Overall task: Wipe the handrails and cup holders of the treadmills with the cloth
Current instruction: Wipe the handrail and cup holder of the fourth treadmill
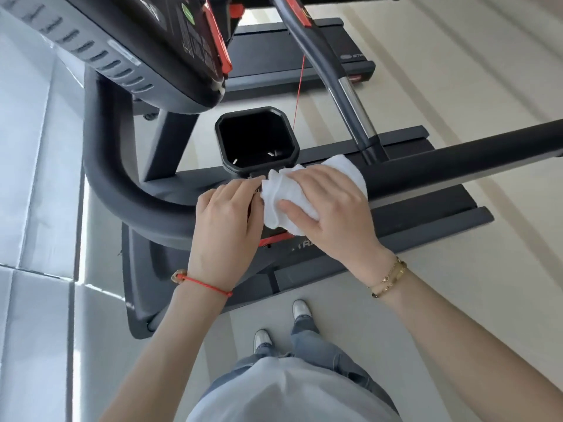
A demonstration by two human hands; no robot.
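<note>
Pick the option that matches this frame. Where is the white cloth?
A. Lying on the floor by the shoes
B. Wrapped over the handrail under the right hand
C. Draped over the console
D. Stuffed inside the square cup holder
B: the right hand presses the white cloth around the black handrail, just in front of the cup holder, which has no cloth in it; the left hand holds the rail beside the cloth.

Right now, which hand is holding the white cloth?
The right hand, wearing gold bracelets, grips the white cloth on the black handrail. The left hand wears a red string.
</note>
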